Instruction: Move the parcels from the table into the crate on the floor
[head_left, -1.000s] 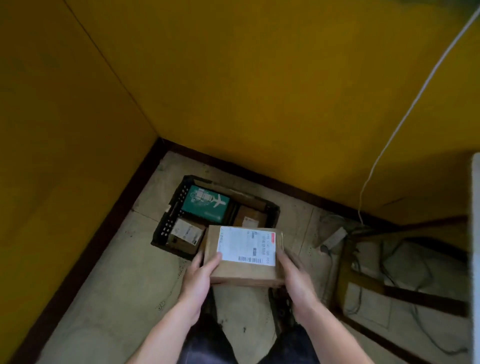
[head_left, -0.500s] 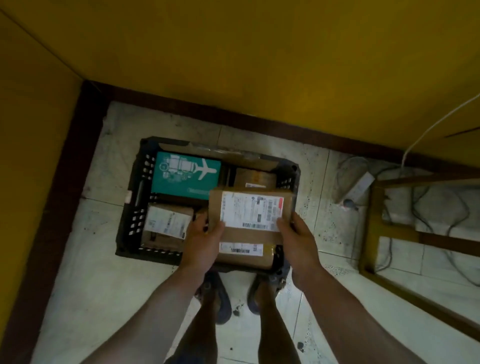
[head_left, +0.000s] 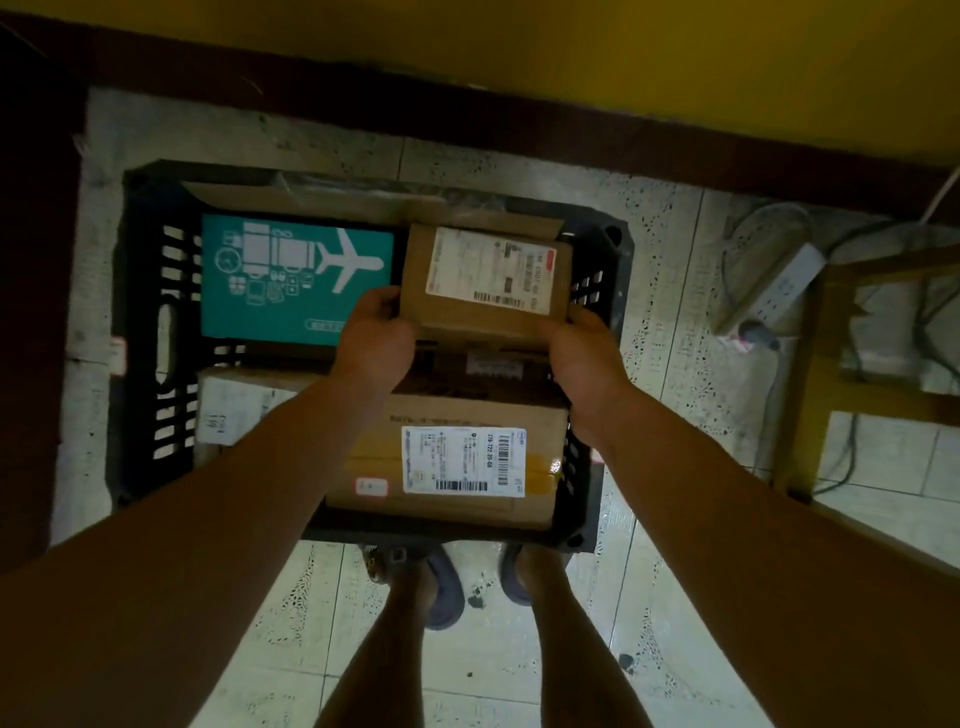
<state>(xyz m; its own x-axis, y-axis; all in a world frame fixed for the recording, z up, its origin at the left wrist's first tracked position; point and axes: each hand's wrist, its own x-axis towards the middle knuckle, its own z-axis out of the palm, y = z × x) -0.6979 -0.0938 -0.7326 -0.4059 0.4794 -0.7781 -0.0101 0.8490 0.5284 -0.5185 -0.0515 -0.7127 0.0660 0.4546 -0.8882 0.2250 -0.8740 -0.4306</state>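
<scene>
Your left hand (head_left: 375, 340) and right hand (head_left: 582, 353) grip a labelled brown parcel (head_left: 485, 278) by its sides, over the black crate's (head_left: 140, 332) far right corner.

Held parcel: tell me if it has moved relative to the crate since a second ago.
Yes. The parcel, held by both hands, has gone from in front of the crate's near edge to over its far right corner.

Matt brown cardboard parcel (head_left: 483, 280); black slotted plastic crate (head_left: 140, 322); speckled tile floor (head_left: 670, 270).
</scene>
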